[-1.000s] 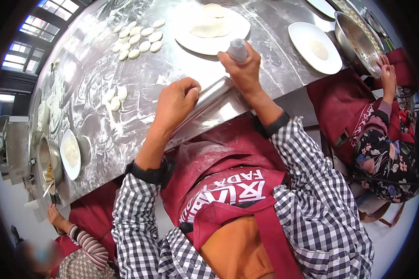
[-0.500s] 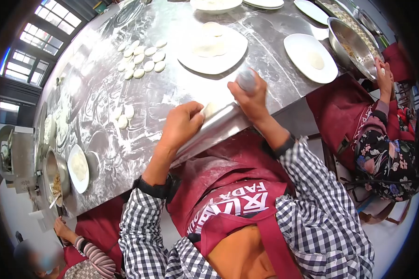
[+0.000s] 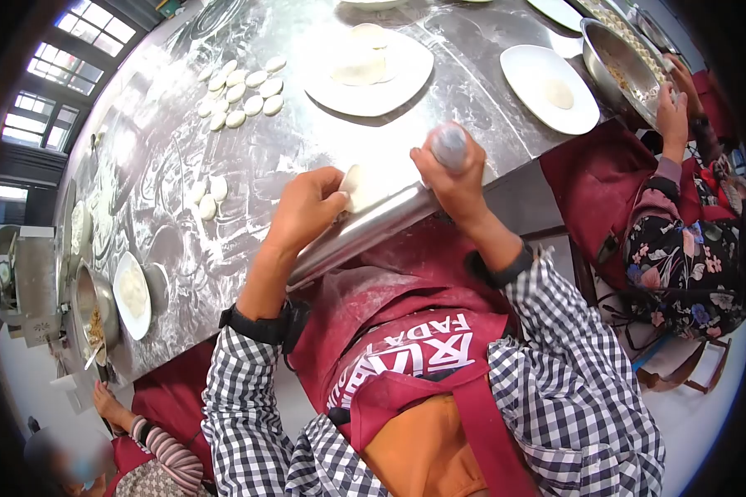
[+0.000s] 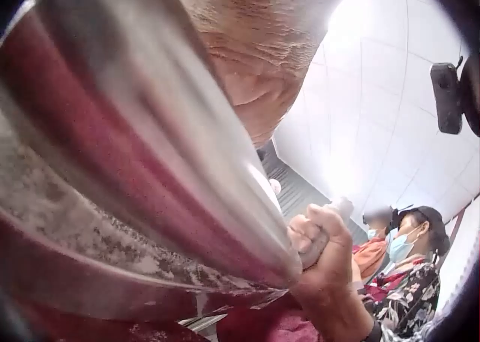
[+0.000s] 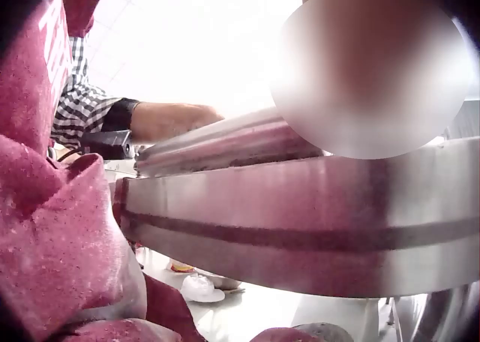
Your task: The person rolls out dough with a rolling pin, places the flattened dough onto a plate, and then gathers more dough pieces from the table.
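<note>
My left hand (image 3: 308,209) pinches a round dough wrapper (image 3: 354,189) by its edge, thumb and fingers on its left side. A long shiny metal rolling pin (image 3: 365,225) lies along the near table edge, just below that hand. My right hand (image 3: 460,170) grips its far right end, with a grey rounded tip (image 3: 450,147) showing above the fist. In the left wrist view the rolling pin (image 4: 157,132) fills the foreground, leading to the right hand (image 4: 324,241). The right wrist view shows the rolling pin (image 5: 225,143) above the table rim, while a blur hides the right hand.
Ahead stands a white plate (image 3: 323,93) with rolled wrappers. Several dough pieces (image 3: 242,94) sit left on the floured steel table (image 3: 153,157). Other plates (image 3: 522,66) and steel bowls (image 3: 617,70) (image 3: 91,302) flank me. People in maroon aprons stand at both sides.
My right hand and the rolling pin have come back toward the near table edge. The wrapper now shows raised between my left fingers. At right, another person's hands have shifted by the bowl.
</note>
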`<state>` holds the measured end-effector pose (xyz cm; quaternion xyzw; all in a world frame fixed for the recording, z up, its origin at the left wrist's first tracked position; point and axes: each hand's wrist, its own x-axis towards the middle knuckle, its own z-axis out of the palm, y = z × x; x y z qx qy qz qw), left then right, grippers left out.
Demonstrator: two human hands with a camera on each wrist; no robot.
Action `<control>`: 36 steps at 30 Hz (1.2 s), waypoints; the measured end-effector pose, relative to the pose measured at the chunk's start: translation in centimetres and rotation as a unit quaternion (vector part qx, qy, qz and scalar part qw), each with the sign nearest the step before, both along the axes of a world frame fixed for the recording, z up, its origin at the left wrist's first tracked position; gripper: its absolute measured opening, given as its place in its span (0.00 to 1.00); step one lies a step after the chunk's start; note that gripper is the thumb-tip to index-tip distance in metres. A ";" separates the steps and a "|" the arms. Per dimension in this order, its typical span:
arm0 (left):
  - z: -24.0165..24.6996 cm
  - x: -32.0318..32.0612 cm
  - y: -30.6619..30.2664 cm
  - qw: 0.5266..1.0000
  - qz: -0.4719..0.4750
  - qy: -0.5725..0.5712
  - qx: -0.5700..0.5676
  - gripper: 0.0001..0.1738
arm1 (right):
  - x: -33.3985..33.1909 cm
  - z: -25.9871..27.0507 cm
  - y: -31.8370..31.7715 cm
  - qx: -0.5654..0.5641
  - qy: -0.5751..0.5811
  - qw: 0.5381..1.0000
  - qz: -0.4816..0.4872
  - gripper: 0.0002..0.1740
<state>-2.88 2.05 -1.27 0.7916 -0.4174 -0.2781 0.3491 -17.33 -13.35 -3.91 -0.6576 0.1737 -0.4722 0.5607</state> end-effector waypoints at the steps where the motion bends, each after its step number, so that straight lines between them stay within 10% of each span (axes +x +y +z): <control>1: 0.4 -0.4 -0.4 0.999 0.005 -0.032 -0.014 0.12 | 1.5 -0.1 -0.7 -0.017 0.021 1.000 -0.008 0.11; 11: -0.1 -0.7 -1.6 0.989 0.028 -0.148 -0.002 0.14 | 1.1 0.1 -0.3 -0.017 0.014 1.000 -0.019 0.11; 16: -0.6 0.5 -0.3 0.996 0.032 0.077 -0.030 0.11 | -0.7 -0.1 0.5 0.010 0.005 1.000 -0.002 0.11; 26: -0.2 -0.6 -2.3 0.992 0.039 -0.115 -0.024 0.14 | 3.4 0.2 -1.1 -0.030 0.003 0.999 -0.014 0.10; 33: 0.2 -0.4 -0.6 0.983 0.060 0.172 -0.034 0.13 | -1.3 -0.1 0.5 -0.003 0.020 1.000 -0.004 0.11; 36: 0.1 -0.3 -1.2 0.998 0.045 0.027 -0.037 0.14 | 2.8 0.0 -1.0 -0.027 -0.001 1.000 -0.008 0.10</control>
